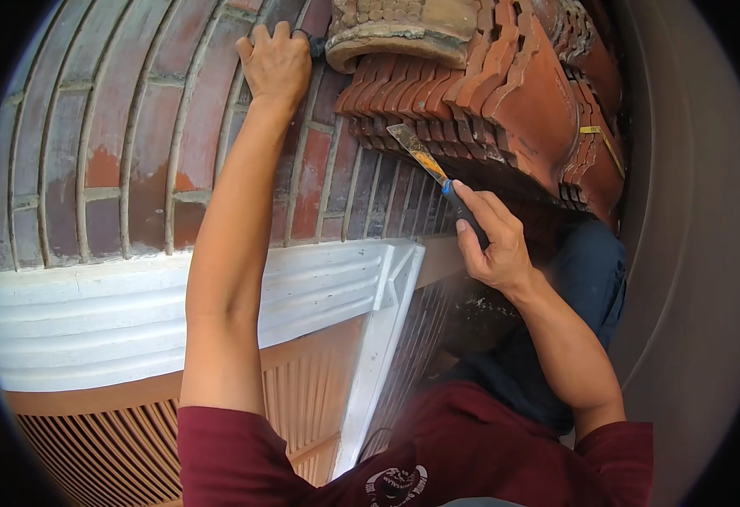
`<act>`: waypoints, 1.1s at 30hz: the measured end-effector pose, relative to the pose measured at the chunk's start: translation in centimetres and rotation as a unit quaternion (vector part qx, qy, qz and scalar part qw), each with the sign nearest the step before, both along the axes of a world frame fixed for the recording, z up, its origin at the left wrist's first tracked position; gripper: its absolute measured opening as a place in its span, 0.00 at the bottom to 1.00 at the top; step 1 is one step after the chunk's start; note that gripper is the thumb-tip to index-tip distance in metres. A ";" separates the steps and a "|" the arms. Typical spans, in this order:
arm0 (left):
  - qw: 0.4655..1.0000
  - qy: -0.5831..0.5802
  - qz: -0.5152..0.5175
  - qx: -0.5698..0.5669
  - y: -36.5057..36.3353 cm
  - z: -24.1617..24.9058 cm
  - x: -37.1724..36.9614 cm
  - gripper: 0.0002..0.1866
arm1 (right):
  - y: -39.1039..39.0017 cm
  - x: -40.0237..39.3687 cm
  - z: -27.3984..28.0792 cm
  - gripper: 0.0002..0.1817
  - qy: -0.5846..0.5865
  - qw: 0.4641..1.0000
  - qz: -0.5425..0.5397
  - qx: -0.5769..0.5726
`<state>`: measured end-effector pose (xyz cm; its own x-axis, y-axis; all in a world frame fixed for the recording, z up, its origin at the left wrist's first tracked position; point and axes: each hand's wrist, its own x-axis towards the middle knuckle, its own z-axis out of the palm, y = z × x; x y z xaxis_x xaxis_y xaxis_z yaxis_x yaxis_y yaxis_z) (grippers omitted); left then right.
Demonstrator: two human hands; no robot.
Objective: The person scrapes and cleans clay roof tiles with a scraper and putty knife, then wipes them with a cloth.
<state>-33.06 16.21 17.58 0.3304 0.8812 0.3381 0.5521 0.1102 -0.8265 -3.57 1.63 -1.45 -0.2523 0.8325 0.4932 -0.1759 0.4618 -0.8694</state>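
Observation:
My right hand [498, 241] is wrapped round the dark handle of a putty knife [420, 154]. Its blade carries yellow-brown marks and points up and left, in front of the stacked roof tiles [412, 89]. Higher up on the left, my left hand [278, 63] rests against the brick wall [192, 127] with its fingers curled. Something dark shows beside its knuckles, near the rounded clay tile [404, 32]; what the fingers hold is hidden.
More orange tiles [539, 110] are piled at the right, with a yellow strip [590, 130] among them. Below the bricks runs a white moulded ledge [91, 321] above a brown slatted panel [108, 439]. A plain grey surface [682, 211] borders the right side.

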 end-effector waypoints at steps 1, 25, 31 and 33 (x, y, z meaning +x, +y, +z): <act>1.000 0.006 -0.008 -0.003 -0.6 -0.2 -0.1 0.08 | -0.1 0.0 0.1 0.28 0.001 1.000 0.006 -0.004; 0.998 -0.034 0.051 -0.028 -15.3 1.9 1.9 0.13 | 1.5 -0.1 0.7 0.26 -0.033 0.999 0.004 0.002; 0.987 -0.092 0.087 -0.097 -21.2 0.3 2.5 0.13 | 1.7 0.5 0.8 0.26 -0.069 0.997 0.027 0.025; 0.990 -0.084 0.100 -0.054 -22.1 3.5 3.5 0.15 | 2.0 0.7 0.7 0.26 -0.071 0.997 0.014 0.024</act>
<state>-29.60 -5.85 21.06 0.0926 0.9574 0.2735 0.6594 0.1468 -0.7373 -2.86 3.58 -0.79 -0.3456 0.7999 0.4906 -0.0665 0.5006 -0.8631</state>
